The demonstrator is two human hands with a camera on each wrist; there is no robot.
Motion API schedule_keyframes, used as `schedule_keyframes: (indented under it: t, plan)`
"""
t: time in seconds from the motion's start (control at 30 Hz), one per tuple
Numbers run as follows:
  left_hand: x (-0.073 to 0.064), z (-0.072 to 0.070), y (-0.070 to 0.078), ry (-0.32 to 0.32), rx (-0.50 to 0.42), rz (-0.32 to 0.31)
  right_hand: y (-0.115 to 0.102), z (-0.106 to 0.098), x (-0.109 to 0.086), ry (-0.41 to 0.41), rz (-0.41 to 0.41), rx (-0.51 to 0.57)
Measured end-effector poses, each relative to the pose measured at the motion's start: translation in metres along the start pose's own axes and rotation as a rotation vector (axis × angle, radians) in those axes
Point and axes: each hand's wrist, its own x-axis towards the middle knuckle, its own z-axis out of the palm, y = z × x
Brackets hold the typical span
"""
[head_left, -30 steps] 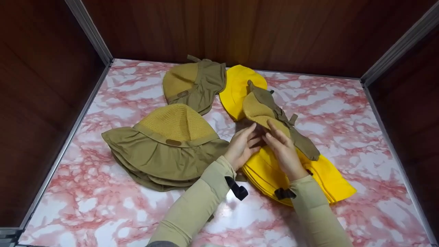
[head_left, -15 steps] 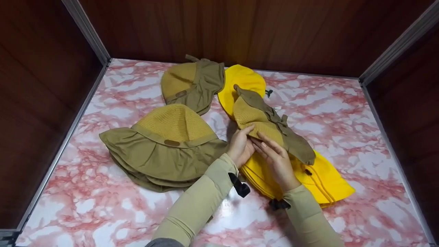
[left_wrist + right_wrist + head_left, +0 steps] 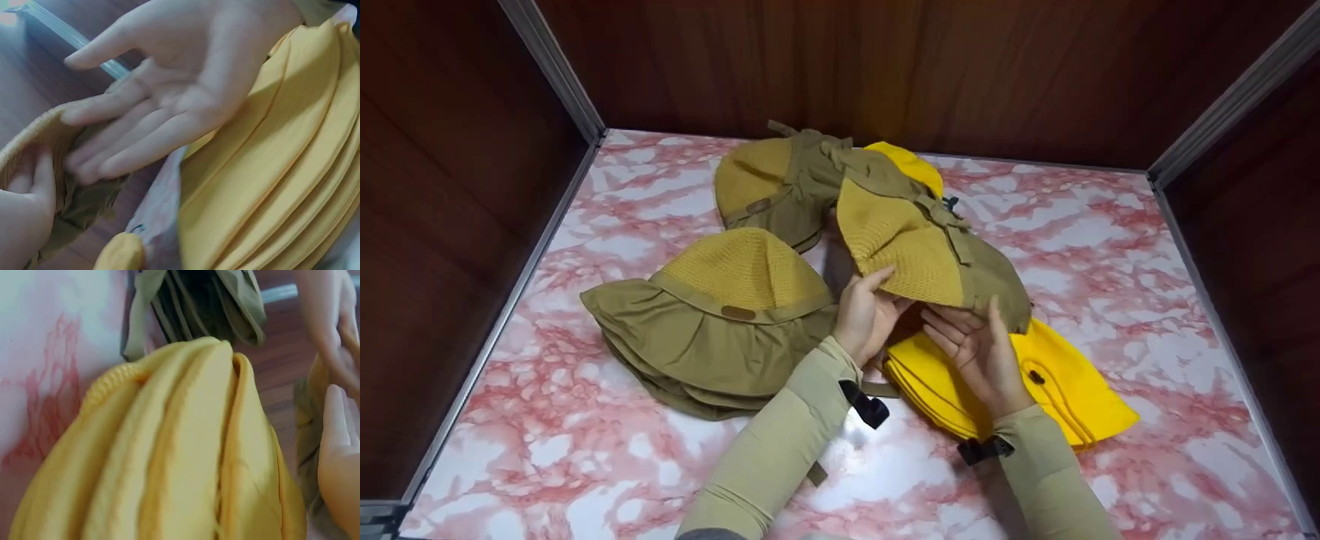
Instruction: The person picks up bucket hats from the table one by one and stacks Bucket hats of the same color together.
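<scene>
A khaki bucket hat (image 3: 919, 251) with a woven mustard crown and a fabric brim is held up in the middle of the head view. My left hand (image 3: 870, 319) grips its crown edge, thumb on top and fingers underneath; in the left wrist view those left-hand fingers (image 3: 42, 174) are inside the hat. My right hand (image 3: 979, 360) is beside the hat's near edge, palm showing and fingers extended; the same right hand (image 3: 185, 84) fills the left wrist view. Below it lies a stack of yellow hats (image 3: 934, 375), partly hidden by my right hand and sleeve.
Left of my hands sits a stack of khaki hats (image 3: 735, 337). Farther back lie another khaki hat (image 3: 757, 180) and a yellow hat (image 3: 911, 165), partly covered by the held hat. Dark wood panels (image 3: 885, 67) enclose the marbled table (image 3: 547, 375).
The held hat has shifted left and turned so more of its crown shows. My right hand has come away from the crown, spreading its thumb and turning its palm into view.
</scene>
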Motion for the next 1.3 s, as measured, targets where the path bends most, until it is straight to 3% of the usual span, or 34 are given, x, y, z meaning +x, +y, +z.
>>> schedule_keyframes:
  t: [0.07, 0.17, 0.3, 0.37, 0.5, 0.73, 1.0, 1.13, 1.3]
  plan:
    - [-0.002, 0.000, 0.006, -0.006, 0.025, 0.016, -0.004, -0.002, 0.000, 0.054, 0.019, 0.065]
    - [-0.005, 0.002, 0.011, -0.003, 0.056, 0.041, -0.011, -0.005, 0.000, 0.121, -0.044, 0.202]
    - [-0.008, 0.002, 0.020, 0.000, 0.069, 0.076, -0.018, -0.011, 0.000, 0.065, -0.152, 0.378]
    - [-0.008, 0.001, 0.024, 0.006, 0.072, 0.088, -0.023, -0.013, 0.000, 0.016, -0.146, 0.418]
    - [-0.010, -0.001, 0.032, 0.004, 0.090, 0.062, -0.035, -0.016, 0.000, -0.012, -0.081, 0.364]
    - [-0.012, -0.006, 0.037, -0.026, 0.147, -0.078, -0.055, -0.011, 0.000, -0.004, 0.061, 0.196]
    - [-0.011, -0.008, 0.038, -0.054, 0.214, -0.182, -0.059, -0.009, 0.005, -0.207, 0.090, 0.367]
    - [-0.011, -0.008, 0.040, -0.049, 0.212, -0.198, -0.057, -0.009, 0.007, -0.182, 0.078, 0.340]
    - [-0.011, -0.009, 0.040, -0.066, 0.162, -0.204, -0.052, -0.005, 0.009, -0.059, 0.040, 0.290]
